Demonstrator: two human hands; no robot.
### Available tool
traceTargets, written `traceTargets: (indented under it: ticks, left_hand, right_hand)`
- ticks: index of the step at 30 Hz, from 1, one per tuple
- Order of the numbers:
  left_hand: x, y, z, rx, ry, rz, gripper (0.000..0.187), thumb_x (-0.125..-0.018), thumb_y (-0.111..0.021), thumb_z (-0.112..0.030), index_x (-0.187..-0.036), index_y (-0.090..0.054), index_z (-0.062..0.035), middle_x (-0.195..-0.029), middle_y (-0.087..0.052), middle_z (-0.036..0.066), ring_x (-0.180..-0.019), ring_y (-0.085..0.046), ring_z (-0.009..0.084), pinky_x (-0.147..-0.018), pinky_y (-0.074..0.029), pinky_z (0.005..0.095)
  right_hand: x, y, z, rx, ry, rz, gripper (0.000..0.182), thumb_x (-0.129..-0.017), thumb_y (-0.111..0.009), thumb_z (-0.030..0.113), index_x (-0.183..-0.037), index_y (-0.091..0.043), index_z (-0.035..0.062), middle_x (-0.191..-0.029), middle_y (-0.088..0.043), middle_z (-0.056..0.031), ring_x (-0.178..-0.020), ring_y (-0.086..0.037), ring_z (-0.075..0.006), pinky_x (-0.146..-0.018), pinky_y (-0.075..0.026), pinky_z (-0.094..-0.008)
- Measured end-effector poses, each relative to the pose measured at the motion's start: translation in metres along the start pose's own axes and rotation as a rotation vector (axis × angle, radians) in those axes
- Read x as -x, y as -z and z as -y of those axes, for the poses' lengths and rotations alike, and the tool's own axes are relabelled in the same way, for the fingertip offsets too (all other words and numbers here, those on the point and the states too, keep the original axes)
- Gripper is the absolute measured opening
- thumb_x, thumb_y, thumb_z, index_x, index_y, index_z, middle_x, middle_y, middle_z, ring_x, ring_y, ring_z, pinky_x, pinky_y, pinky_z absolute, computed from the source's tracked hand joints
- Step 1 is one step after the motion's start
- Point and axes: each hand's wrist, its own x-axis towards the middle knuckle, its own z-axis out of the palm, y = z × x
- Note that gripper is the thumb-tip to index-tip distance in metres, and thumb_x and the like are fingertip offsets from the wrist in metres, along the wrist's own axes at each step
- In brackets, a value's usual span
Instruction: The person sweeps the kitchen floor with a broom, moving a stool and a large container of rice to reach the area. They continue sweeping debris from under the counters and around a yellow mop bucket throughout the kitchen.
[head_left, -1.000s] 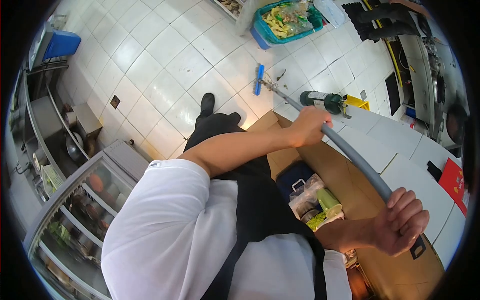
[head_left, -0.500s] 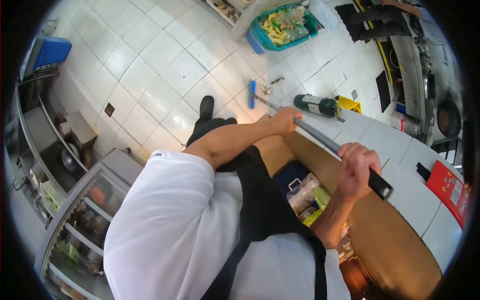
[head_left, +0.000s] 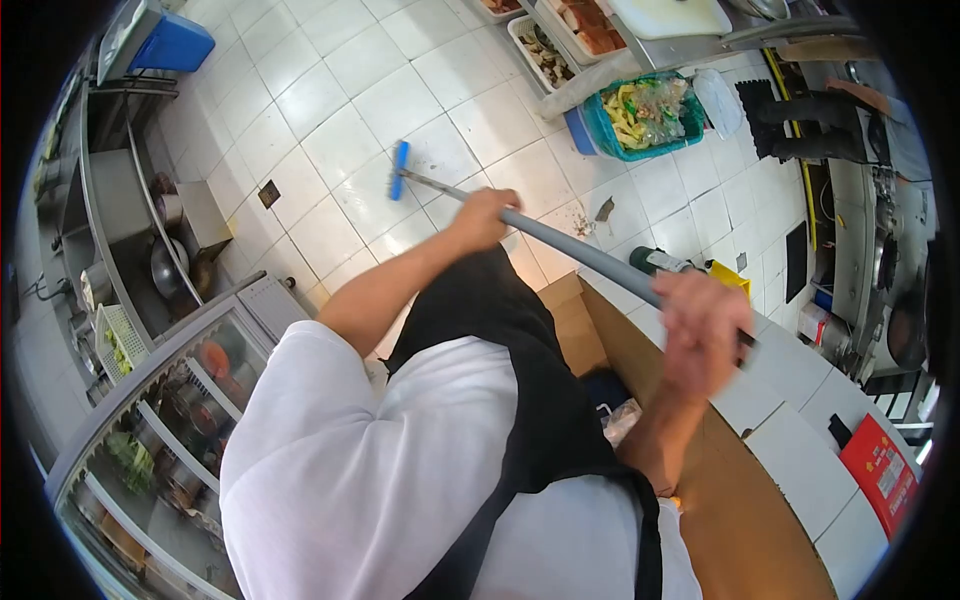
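Observation:
A long grey pole [head_left: 590, 258] slants across the view, with a blue brush head [head_left: 400, 170] resting on the white tiled floor at its far end. My left hand [head_left: 487, 218] is wrapped round the middle of the pole. Near its black end, my right hand [head_left: 703, 328] grips it, slightly blurred. Small brown debris [head_left: 572, 220] and a dark scrap [head_left: 605, 209] lie on the tiles, to the right of the brush head and apart from it.
A blue bin [head_left: 640, 150] with a green liner holds food scraps. Right of me are a cardboard box [head_left: 760, 500], a green bottle [head_left: 660, 262] and a yellow object [head_left: 730, 277]. A glass display case [head_left: 170, 400] stands left. Another person [head_left: 825, 130] is at upper right.
The brush head has moved left across the floor, away from the debris. Both hands still hold the pole. My view has shifted, with more trays showing at the top.

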Motion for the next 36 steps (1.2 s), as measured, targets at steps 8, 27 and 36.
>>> traceTargets:
  ticks: [8, 27, 36]
  left_hand:
    - [-0.028, -0.030, 0.064, 0.118, -0.113, -0.084, 0.016, -0.076, -0.067, -0.006, -0.092, -0.067, -0.0068, -0.091, -0.069, 0.018, -0.091, -0.064, 0.0403, -0.079, -0.050, 0.0489]
    - [0.100, 0.084, 0.191, -0.169, 0.334, -0.245, 0.013, -0.072, -0.062, -0.001, -0.083, -0.068, -0.0046, -0.083, -0.068, 0.020, -0.087, -0.066, 0.0397, -0.075, -0.051, 0.0467]
    - [-0.036, -0.006, 0.014, 0.140, -0.132, 0.182, 0.021, -0.078, -0.060, -0.005, -0.097, -0.068, -0.0097, -0.094, -0.070, 0.016, -0.093, -0.065, 0.0394, -0.080, -0.051, 0.0477]
  right_hand:
    - [-0.007, -0.035, -0.034, 0.222, 0.007, -0.017, 0.018, -0.093, -0.058, 0.006, -0.076, -0.055, 0.0017, -0.074, -0.058, -0.0091, -0.068, -0.057, -0.0229, -0.076, -0.053, -0.0450]
    - [-0.028, -0.113, -0.143, 0.174, -0.366, 0.446, 0.004, -0.088, -0.064, -0.005, -0.087, -0.067, -0.0039, -0.090, -0.069, -0.0117, -0.082, -0.064, -0.0178, -0.080, -0.051, -0.0339]
    - [-0.057, -0.062, 0.006, 0.210, 0.028, 0.250, 0.031, -0.091, -0.066, 0.017, -0.066, -0.052, 0.0052, -0.062, -0.055, -0.0063, -0.056, -0.055, -0.0204, -0.061, -0.051, -0.0385]
